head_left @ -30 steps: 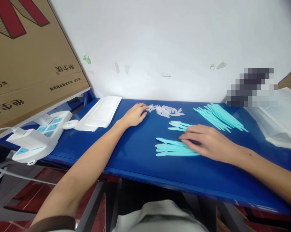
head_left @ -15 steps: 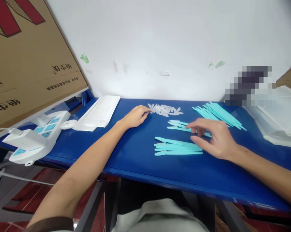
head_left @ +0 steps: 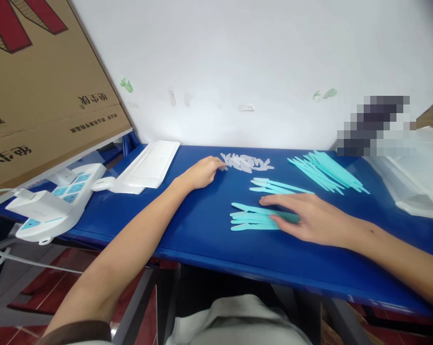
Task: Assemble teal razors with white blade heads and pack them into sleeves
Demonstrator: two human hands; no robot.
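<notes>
My left hand [head_left: 205,171] rests on the blue table at the left edge of a loose pile of small translucent whitish pieces [head_left: 247,163]. Its fingers are drawn together, and whatever is at their tips is too small to make out. Over the front row of slim teal sticks shaped like eyebrow razors [head_left: 250,220] is my right hand [head_left: 298,215], thumb and fingers apart, with the thumb low over the sticks. Just behind it lies a smaller group of the same teal sticks [head_left: 270,184], partly hidden by the hand. A larger teal heap [head_left: 329,170] is fanned out farther back on the right.
White padded packets [head_left: 151,165] lie at the back left, beside a power strip [head_left: 70,196] with white adapters plugged in. A large cardboard box [head_left: 51,86] leans at the left. Translucent plastic bags [head_left: 417,167] lie at the right. A white wall [head_left: 219,72] closes off the back.
My right hand has moved left and slightly toward me, from the small teal group to over the front row, its fingers stretching out. My left hand has stayed by the whitish pile.
</notes>
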